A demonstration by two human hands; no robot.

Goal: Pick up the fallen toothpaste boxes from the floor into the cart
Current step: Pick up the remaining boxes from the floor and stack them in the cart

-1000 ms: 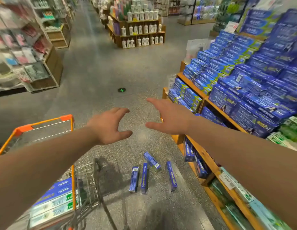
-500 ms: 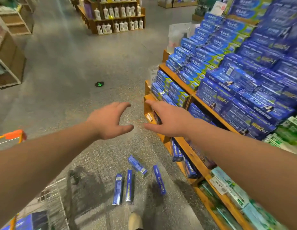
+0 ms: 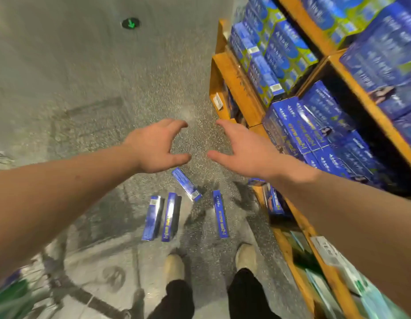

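Several blue toothpaste boxes lie on the speckled grey floor in front of my feet. Two lie side by side, a left box (image 3: 152,218) and a box beside it (image 3: 169,216). A third box (image 3: 186,184) lies at a slant beyond them, and another (image 3: 220,213) lies to the right. My left hand (image 3: 157,147) and my right hand (image 3: 242,148) hover above the boxes with fingers spread, holding nothing. The cart (image 3: 20,288) shows only as a blurred corner at the bottom left.
A wooden shelf unit (image 3: 240,84) stacked with blue toothpaste packs (image 3: 301,127) runs along the right side. My two shoes (image 3: 174,268) stand just behind the boxes. A green arrow marker (image 3: 130,23) sits on the floor far ahead.
The view has tilted down and moved forward toward the boxes; my feet are now in view. The cart has slipped almost out of the frame at the left. Both hands stay open.
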